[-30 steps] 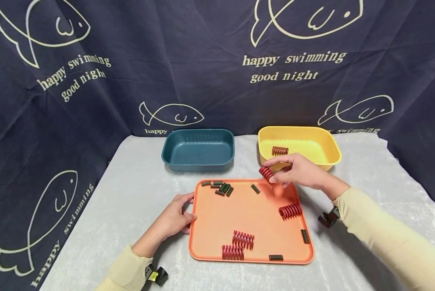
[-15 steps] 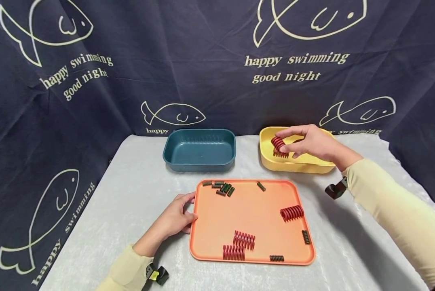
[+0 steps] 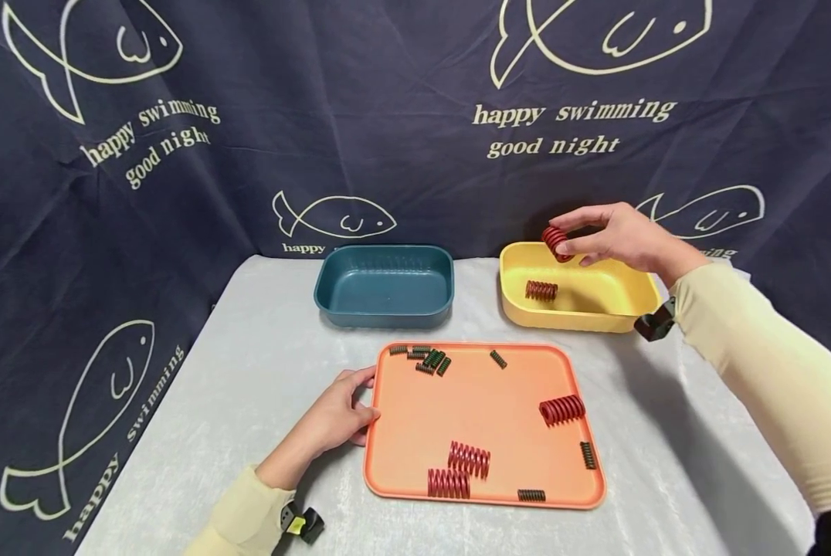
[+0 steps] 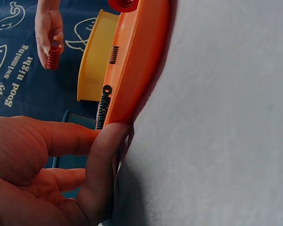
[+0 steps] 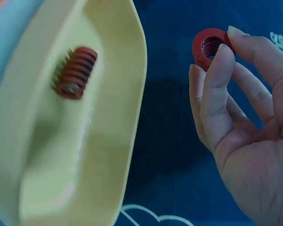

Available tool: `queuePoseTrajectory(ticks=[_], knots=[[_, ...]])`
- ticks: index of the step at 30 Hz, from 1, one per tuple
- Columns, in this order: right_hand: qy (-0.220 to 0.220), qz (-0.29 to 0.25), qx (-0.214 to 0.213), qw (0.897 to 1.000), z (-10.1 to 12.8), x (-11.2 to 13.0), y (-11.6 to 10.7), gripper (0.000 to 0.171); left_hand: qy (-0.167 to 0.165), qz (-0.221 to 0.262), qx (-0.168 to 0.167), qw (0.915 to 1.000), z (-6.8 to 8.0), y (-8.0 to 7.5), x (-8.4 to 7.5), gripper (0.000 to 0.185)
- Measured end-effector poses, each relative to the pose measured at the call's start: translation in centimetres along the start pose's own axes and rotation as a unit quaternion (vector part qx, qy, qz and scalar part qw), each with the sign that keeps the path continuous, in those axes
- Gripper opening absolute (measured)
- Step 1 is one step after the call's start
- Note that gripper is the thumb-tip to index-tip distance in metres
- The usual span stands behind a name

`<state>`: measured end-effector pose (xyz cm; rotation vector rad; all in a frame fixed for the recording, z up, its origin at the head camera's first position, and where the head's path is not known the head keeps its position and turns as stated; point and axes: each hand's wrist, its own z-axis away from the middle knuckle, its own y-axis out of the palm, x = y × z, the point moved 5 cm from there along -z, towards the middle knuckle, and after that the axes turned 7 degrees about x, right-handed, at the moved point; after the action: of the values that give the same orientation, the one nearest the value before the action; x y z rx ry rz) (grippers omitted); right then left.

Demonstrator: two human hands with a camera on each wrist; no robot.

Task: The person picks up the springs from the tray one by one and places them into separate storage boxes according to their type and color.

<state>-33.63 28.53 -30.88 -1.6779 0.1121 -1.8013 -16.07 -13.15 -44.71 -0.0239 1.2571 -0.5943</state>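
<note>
I see the desk (image 3: 262, 371) draped in pale cloth, which gives the containers a flat bed in front of the fish-print curtain (image 3: 179, 154). The orange tray (image 3: 457, 401) lies nearest me; my left hand (image 3: 332, 421) rests against its left rim, fingers (image 4: 101, 155) lightly curled on the edge, I judge to keep it from sliding. Behind it the teal tub (image 3: 384, 289) and the yellow tub (image 3: 624, 305) stand side by side, apart. One red spring (image 3: 541, 290) lies in the yellow tub. My right hand (image 3: 613, 238) hangs above that tub's far rim, fingers pinching a second red spring (image 3: 556, 242). Loose red springs (image 3: 562, 409) and small dark springs (image 3: 429, 360) lie scattered on the tray.
</note>
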Motion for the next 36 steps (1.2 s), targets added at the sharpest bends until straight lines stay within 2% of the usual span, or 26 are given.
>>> queuePoseTrajectory(ticks=[5,11,19,27,32,36], knots=[[0.018,-0.005,0.001,1.000,-1.1,-0.7,-1.4,0.056,0.000,0.002,-0.001,1.0000,0.0,0.0,0.0,0.070],[0.036,-0.012,0.014,0.999,-2.3,-2.9,-1.8,0.054,0.000,0.001,-0.002,1.0000,-0.1,-0.1,0.0,0.070],[0.053,-0.011,0.027,0.998,-3.4,-5.5,-1.6,0.049,-0.002,0.004,0.003,1.0000,-0.4,-0.1,0.1,0.070],[0.071,0.004,0.035,0.997,-4.4,-7.1,-1.3,0.054,-0.003,0.006,0.005,1.0000,-0.4,-0.3,0.3,0.070],[0.079,0.001,0.035,0.996,-4.8,-8.1,-1.0,0.051,0.001,0.006,0.009,0.9999,-0.5,-0.2,0.4,0.070],[0.080,-0.007,0.051,0.995,-5.0,-8.9,-0.3,0.049,-0.001,0.005,0.005,1.0000,-0.5,-0.3,0.5,0.070]])
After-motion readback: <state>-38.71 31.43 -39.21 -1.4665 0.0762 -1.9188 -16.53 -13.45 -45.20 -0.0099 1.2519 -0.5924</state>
